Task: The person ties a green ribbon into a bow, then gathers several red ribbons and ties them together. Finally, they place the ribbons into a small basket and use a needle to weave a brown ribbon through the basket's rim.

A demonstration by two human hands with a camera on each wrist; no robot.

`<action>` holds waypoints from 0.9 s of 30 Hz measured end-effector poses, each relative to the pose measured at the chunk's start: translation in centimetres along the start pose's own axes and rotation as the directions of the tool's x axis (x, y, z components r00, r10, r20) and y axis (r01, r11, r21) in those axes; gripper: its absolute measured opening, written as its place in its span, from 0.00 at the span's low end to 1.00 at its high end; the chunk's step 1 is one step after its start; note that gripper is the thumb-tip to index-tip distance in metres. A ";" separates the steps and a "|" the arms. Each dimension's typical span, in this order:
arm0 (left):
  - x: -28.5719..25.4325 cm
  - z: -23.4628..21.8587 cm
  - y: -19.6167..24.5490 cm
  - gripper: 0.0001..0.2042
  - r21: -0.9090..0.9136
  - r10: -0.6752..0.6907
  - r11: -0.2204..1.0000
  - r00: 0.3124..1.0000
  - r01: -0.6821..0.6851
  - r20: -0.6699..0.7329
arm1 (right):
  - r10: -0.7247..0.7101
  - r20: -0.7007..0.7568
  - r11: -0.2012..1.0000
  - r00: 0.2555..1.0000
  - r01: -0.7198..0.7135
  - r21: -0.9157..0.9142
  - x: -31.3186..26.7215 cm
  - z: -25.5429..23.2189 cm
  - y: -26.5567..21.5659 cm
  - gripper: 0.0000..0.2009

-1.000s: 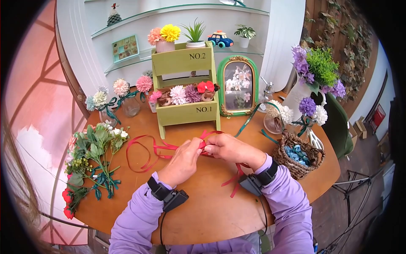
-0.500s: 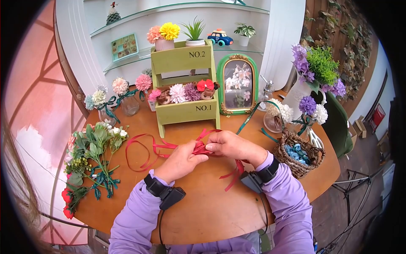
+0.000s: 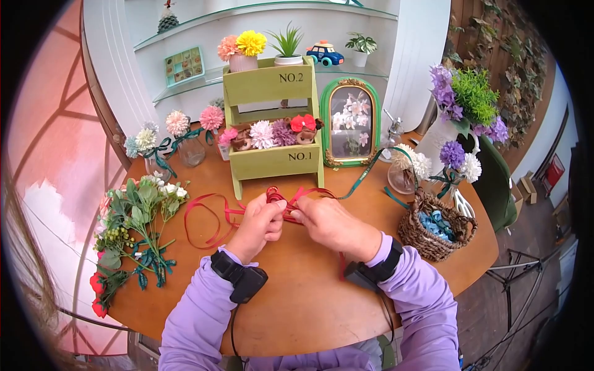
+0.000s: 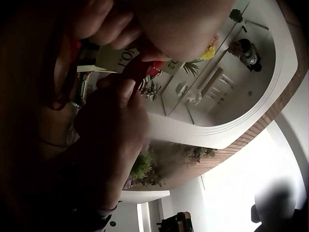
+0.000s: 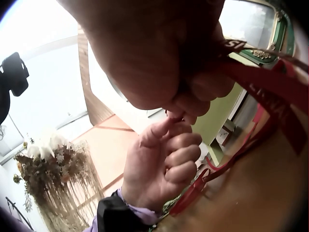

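Note:
In the head view my left hand [image 3: 257, 229] and right hand [image 3: 340, 227] meet over the middle of the table. A red ribbon [image 3: 275, 196] is pinched between the left thumb and curled fingers, its gathered loops standing up above the fist. The right thumb and fingers pinch the same ribbon just beside it, with strands running out behind that hand. A long loose loop of it [image 3: 193, 224] lies on the table to the left. The right wrist view shows printed lettering on the trailing red strands [image 5: 270, 92] and the left hand's fingers curled [image 5: 161, 164].
Left lie artificial flowers with green stems [image 3: 142, 216]. A green two-tier stand [image 3: 275, 162] and a green-framed picture [image 3: 351, 123] stand behind the hands. At right are a wicker basket [image 3: 427, 238] of blue ribbon, flower vases [image 3: 402, 179] and a dark green ribbon [image 3: 356, 182].
The left hand has turned more upright, its fingers curling in, and the ribbon's bunched loops now rise above it. The right hand has shifted slightly down; the tail below it is now mostly hidden.

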State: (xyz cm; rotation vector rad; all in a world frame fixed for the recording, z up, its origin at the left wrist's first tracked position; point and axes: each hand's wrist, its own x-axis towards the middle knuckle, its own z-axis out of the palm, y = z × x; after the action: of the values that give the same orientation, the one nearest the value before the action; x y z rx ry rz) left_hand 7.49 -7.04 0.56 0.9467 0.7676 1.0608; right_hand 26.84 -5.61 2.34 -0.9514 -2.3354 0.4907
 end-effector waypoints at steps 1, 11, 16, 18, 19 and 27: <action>-0.1 0.4 0.2 0.09 0.058 0.045 0.997 0.999 -0.047 0.031 | 0.013 -0.021 1.000 1.000 -0.013 -0.007 -0.1 0.2 -0.4 0.10; -0.4 2.2 -0.9 0.11 0.055 0.031 0.998 0.998 -0.034 0.062 | 0.075 -0.182 0.983 0.980 -0.103 -0.151 -0.3 0.6 -1.1 0.07; -0.3 2.1 -1.4 0.12 0.096 0.003 0.995 1.000 -0.006 0.026 | -0.017 -0.061 0.957 0.998 -0.002 -0.292 -0.9 1.4 -2.6 0.10; -0.2 2.3 -1.6 0.12 0.103 -0.007 0.995 1.000 0.007 0.003 | -0.054 -0.058 0.960 0.997 0.036 -0.277 -1.0 1.5 -2.5 0.10; -0.2 2.4 -1.9 0.12 0.137 0.026 0.990 0.999 -0.020 -0.043 | -0.093 -0.058 0.961 0.994 0.074 -0.265 -1.0 1.5 -2.4 0.10; -0.5 4.0 -1.8 0.13 0.088 0.111 0.992 0.976 -0.096 -0.186 | -0.060 -0.089 0.969 0.994 0.036 -0.244 -0.9 1.9 -2.8 0.10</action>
State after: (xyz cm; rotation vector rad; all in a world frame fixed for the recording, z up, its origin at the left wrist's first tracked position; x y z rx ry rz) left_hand 11.52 -8.90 0.54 0.9692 0.9313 1.2328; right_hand 24.80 -8.41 1.99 -1.0020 -2.3604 0.1376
